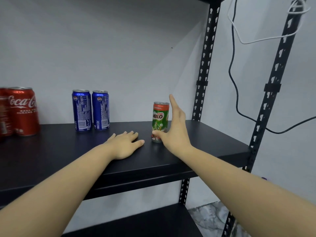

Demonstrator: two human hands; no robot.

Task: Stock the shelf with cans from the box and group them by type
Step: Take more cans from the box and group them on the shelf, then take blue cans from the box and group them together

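Two bare forearms reach over the black shelf (213,144). The left hand (124,144) lies flat on the board, palm down, fingers straight and slightly spread, holding nothing. The right hand (174,127) stands on edge with its fingers straight up and together; its thumb touches the lower front of the single Milo can (160,121), which stands upright just left of the palm. Further back stand two blue Pepsi cans (91,110) side by side, and at far left two red Coca-Cola cans (21,111), one cut by the frame edge.

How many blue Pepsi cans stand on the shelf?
2. The left Pepsi can and the right Pepsi can stand side by side at the back of the shelf. None seems hidden.
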